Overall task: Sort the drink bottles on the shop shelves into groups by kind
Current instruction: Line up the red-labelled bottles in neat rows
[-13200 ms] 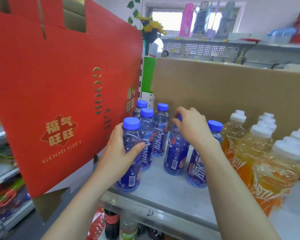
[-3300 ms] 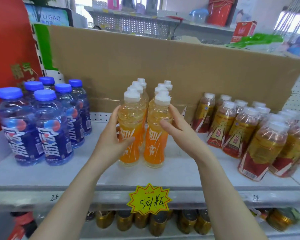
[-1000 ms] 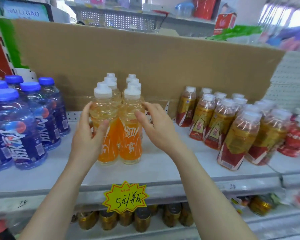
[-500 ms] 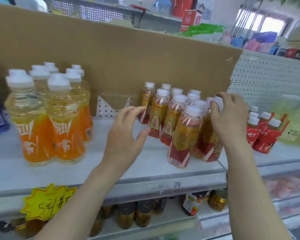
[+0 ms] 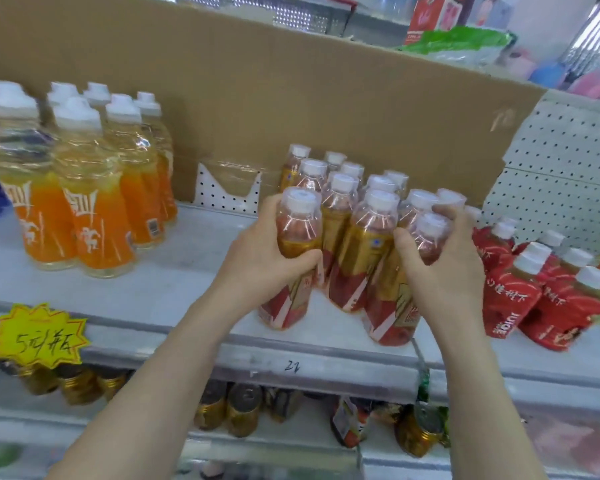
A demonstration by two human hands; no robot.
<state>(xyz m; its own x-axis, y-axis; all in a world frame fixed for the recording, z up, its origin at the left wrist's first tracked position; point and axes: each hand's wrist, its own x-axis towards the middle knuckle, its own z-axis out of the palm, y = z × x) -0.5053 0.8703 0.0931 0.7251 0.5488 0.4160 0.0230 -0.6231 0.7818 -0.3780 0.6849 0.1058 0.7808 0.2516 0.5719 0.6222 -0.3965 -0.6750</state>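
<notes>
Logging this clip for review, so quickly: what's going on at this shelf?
A person is tidying drink bottles on a shop shelf. The left hand grips the front-left bottle of the red-and-gold labelled cluster, and the right hand grips the front-right bottle. Both bottles seem to rest on the shelf. The orange drink bottles stand grouped to the left, and the red juice bottles to the right.

The left forearm [image 5: 160,375] and right forearm [image 5: 471,375] are bare and slim, like the left hand [image 5: 264,258] and right hand [image 5: 444,271].
</notes>
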